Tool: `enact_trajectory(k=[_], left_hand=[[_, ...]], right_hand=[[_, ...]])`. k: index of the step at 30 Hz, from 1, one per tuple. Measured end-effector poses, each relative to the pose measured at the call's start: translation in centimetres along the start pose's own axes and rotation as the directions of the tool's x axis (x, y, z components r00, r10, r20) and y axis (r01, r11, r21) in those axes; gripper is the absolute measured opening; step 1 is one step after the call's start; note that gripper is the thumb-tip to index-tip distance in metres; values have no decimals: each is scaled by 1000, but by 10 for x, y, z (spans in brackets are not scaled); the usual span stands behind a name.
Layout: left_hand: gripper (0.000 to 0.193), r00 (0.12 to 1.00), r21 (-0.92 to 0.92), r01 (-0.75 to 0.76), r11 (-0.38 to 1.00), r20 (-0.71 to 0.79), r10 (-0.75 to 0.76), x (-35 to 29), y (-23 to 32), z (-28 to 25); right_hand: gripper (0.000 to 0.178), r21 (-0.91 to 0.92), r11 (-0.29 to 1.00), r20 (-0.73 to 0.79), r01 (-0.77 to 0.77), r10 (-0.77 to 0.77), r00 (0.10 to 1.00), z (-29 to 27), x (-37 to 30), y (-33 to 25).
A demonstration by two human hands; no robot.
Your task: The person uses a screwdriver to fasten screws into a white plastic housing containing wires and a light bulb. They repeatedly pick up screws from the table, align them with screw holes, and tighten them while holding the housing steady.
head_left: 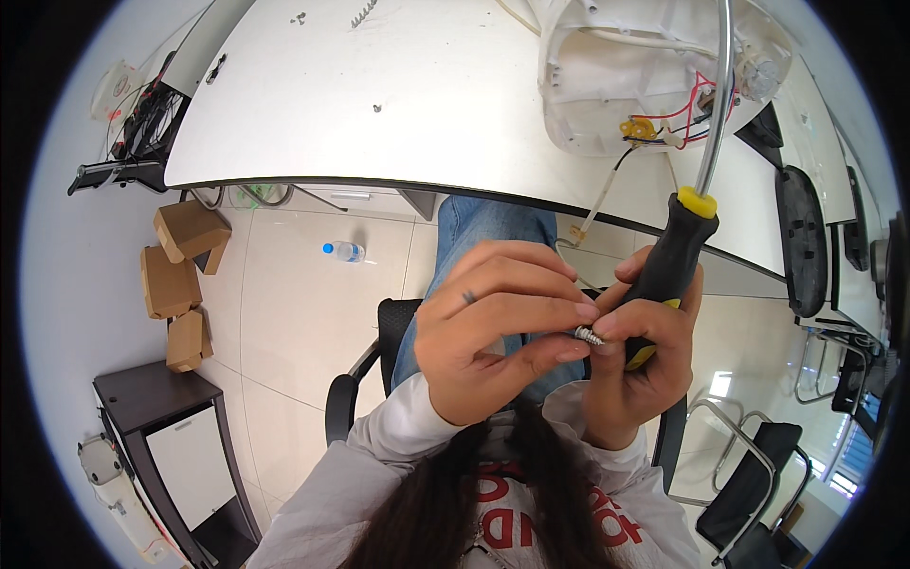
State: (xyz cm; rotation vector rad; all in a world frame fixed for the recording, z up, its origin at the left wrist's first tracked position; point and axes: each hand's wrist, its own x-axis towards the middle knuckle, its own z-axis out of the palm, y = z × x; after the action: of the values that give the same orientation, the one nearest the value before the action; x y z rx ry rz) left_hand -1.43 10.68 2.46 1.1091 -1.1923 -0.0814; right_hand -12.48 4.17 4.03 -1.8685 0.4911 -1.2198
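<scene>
My right hand [654,356] is wrapped round the black and yellow handle of a screwdriver [671,251], its long metal shaft pointing up and away over the table. Between the fingertips of both hands is a small silver screw [589,335] with a coarse thread. The thumb and fingers of my left hand [502,327] close on its head end, while my right thumb and forefinger touch the threaded end. Both hands are above my lap, just in front of the table edge. Beyond them lies an open white plastic housing [569,104] with red and black wires and a yellow part inside.
The white table [455,85] bears a few loose screws [376,108] and a metal spring [364,13]. A cable hangs over its front edge. On the floor are a water bottle [343,251] and cardboard boxes [171,282]. A dark cabinet [156,389] stands left, a black chair [754,484] right.
</scene>
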Motion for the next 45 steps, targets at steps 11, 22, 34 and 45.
enact_trajectory(k=[11,22,34,45], left_hand=[[28,993,149,-94,984,89,82,-1,-1,2],[27,993,121,-94,988,88,84,0,0,3],[23,994,49,-70,996,88,65,0,3,5],[18,992,51,-59,997,113,53,1,5,4]], right_hand=[[12,-81,995,19,53,-52,998,0,2,1],[12,-59,998,-5,38,-38,999,0,-1,4],[8,-223,959,75,174,-161,984,-6,0,9],[6,-201,968,9,148,-149,989,-5,-1,9]])
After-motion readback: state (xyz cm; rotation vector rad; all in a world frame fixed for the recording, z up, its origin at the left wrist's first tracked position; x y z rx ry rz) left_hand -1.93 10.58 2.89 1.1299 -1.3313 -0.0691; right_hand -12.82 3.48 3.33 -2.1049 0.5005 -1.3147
